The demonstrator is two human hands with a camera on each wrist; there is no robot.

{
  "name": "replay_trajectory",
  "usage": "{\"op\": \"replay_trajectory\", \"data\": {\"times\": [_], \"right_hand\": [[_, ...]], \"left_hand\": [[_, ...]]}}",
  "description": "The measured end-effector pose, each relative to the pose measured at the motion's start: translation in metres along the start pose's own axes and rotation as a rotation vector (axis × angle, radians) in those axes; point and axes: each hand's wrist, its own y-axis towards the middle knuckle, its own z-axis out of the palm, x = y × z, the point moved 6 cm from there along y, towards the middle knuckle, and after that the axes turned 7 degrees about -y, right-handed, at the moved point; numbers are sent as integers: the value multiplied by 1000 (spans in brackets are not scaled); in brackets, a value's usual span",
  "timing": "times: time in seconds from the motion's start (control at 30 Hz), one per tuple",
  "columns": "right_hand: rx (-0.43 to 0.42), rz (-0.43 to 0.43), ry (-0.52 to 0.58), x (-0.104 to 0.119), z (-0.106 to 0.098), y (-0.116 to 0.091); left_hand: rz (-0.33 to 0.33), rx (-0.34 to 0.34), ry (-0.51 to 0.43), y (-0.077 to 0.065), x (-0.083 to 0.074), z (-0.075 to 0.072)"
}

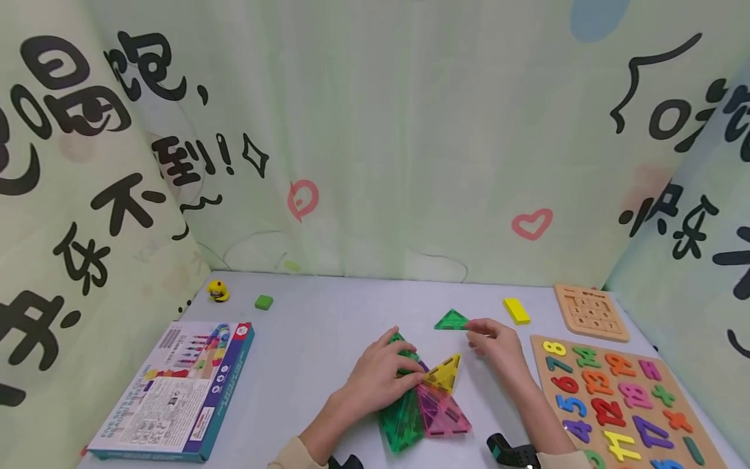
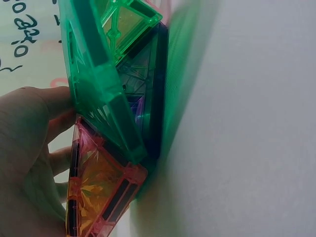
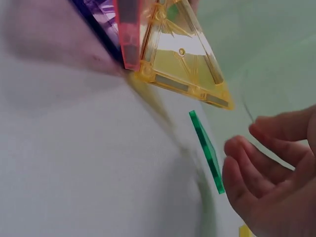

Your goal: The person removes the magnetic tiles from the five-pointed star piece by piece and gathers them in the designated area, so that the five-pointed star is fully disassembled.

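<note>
My left hand (image 1: 383, 371) grips a built shape of translucent magnetic tiles, its fingers over the upper part. Green tiles (image 1: 403, 423) form the shape's left side, a pink tile (image 1: 448, 417) its lower right, and a yellow triangle tile (image 1: 443, 373) sticks out at the upper right. Purple shows through, best in the right wrist view at the purple tile (image 3: 101, 19). Fingers of my right hand (image 1: 498, 345) are loosely bent, with tips right at the right corner of a loose green triangle tile (image 1: 451, 320). A gap shows between its thumb and fingers.
A boxed set (image 1: 170, 391) lies on the left. Farther back are a yellow duck toy (image 1: 218, 291), a green block (image 1: 263, 302) and a yellow block (image 1: 516, 311). On the right lie a number-and-letter board (image 1: 635, 417) and a smaller wooden board (image 1: 592, 312).
</note>
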Motion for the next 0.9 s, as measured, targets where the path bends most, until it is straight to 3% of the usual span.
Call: {"op": "replay_trajectory", "data": {"times": [0.17,0.27,0.67,0.9], "right_hand": [[271,-62,34,-1,14,-22],[334,-69,75,-4,22,-27],[236,20,248,-14,30,-24],[195,27,303,-14,28,-25]], "left_hand": [[17,1,4,0,-2,0],[18,-3,3,-1,-1,-1],[23,8,-13,-2,1,0],[20,10,-19,0,2,1]]}}
